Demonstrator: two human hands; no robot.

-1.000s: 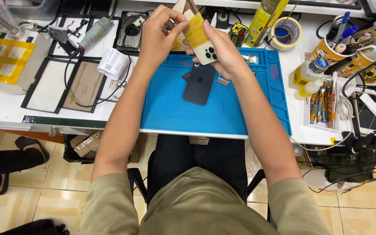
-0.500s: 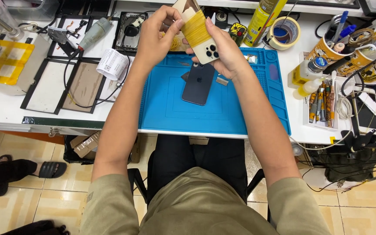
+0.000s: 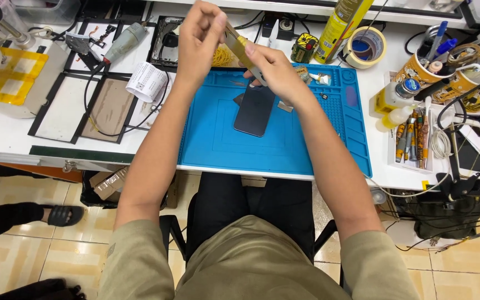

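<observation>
Nearest the camera, a lap in olive clothing is seen on a black chair [image 3: 262, 222], both forearms reaching away over the counter [image 3: 18, 139]. A blue work mat [image 3: 218, 139] is laid on the counter edge straight ahead. On the mat a dark phone [image 3: 255, 108] lies flat, long axis running roughly near-to-far with a slight tilt, just below and nearer than both hands, touched by neither.

Above the mat's far edge a gold phone [image 3: 243, 53] is held up off the surface, turned edge-on to the camera, so only a thin gold strip is seen. Its long axis runs diagonally, upper end toward the left hand, lower end toward the right hand. The left hand [image 3: 198, 36] is closed in a pinch at the upper end, fingers curled; exactly where it touches cannot be told. The right hand [image 3: 276, 69] is closed around the lower end, thumb on top. Both hands are about equally near the gold phone; the right hand is the nearer one to the dark phone.

Left of the mat, dark-framed trays [image 3: 106, 108], a printed paper slip [image 3: 146, 82] and a grey rotary tool [image 3: 126, 41] are seen. Far right of the hands, a yellow spray can [image 3: 343, 25], a tape roll [image 3: 366, 47], tool-filled cups [image 3: 418, 69] and a small row of hand tools [image 3: 412, 136] are set on the counter.
</observation>
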